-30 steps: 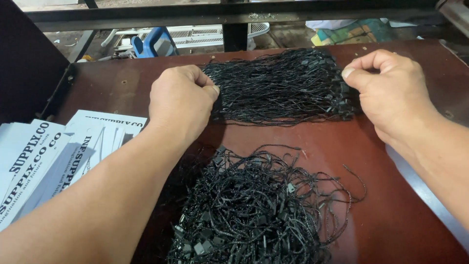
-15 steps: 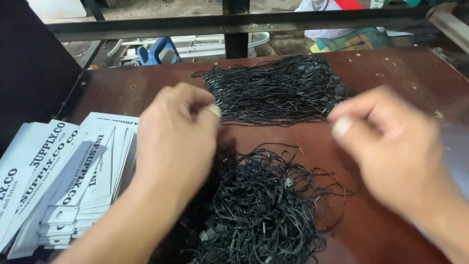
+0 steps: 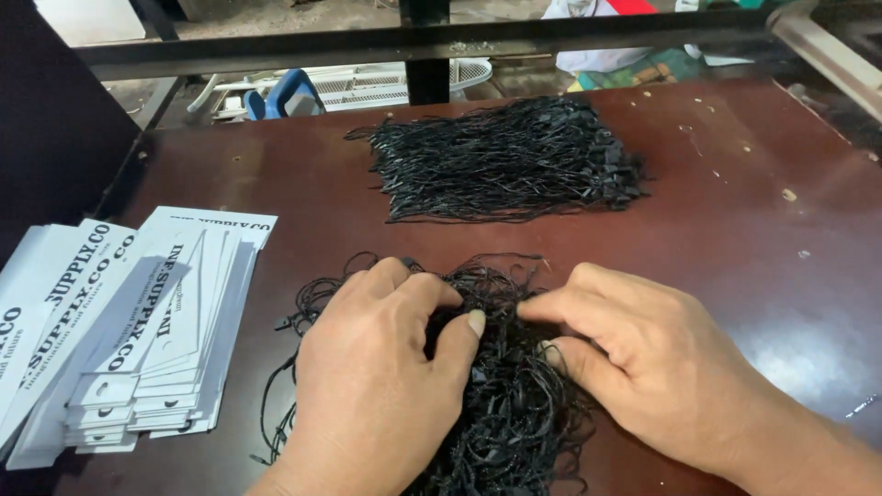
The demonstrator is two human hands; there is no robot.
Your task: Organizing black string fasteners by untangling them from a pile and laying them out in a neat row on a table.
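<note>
Hands both buried in the tangled pile of black strings (image 3: 501, 386): left hand (image 3: 381, 386) and right hand (image 3: 643, 367) pinch strands between them, fingertips nearly meeting. Combed bundle (image 3: 505, 161) lies straight beyond, lengthwise left-right, roughly equally near.

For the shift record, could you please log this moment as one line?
left hand: on tangled black string pile | right hand: pinching its strands | tidy black string bundle: apart, behind | white paper tags: left

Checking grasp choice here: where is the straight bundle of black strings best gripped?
Probably at the right end of the bundle, coming from above. The small black clasps bunch there, giving a firmer, thicker part, while the left ends are loose and fan out.
</note>
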